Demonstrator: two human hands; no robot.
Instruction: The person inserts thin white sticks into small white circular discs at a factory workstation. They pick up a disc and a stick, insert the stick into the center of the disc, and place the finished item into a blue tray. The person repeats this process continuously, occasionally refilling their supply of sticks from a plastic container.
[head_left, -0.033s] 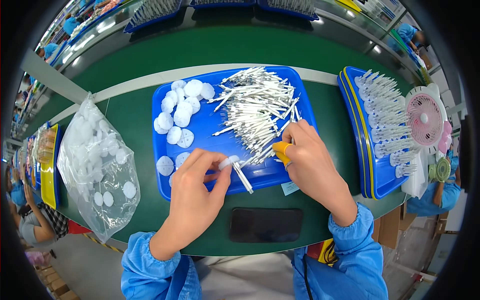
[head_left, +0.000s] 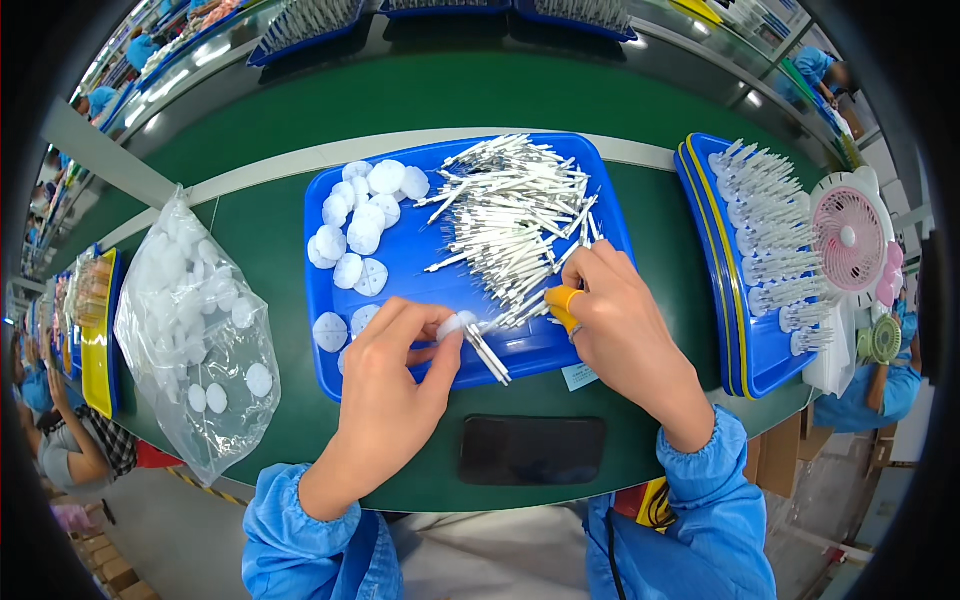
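Note:
My left hand (head_left: pixel 398 375) pinches a white round disc (head_left: pixel 458 324) between thumb and fingers. Several thin white sticks (head_left: pixel 488 357) stand out from that disc, slanting toward me. Closed fingers of my right hand (head_left: pixel 622 325) are at the near right edge of a pile of white sticks with thin grey tips (head_left: pixel 520 220); whatever they pinch is hidden. A yellow sleeve-like piece (head_left: pixel 564 304) sits at these fingers; I cannot tell whether it is worn or held. The pile lies in a blue tray (head_left: pixel 410 272), with loose white discs (head_left: pixel 365 229) along its left side.
A clear plastic bag of discs (head_left: pixel 190 335) lies on the left. On the right stand stacked trays (head_left: pixel 765 360) with discs full of upright sticks, beside a pink fan (head_left: pixel 848 231). A black phone (head_left: pixel 531 450) lies in front of me. Other people sit at both sides.
The sticks in the disc at my left hand have shifted slightly and spread a little. Both hands stay almost in place.

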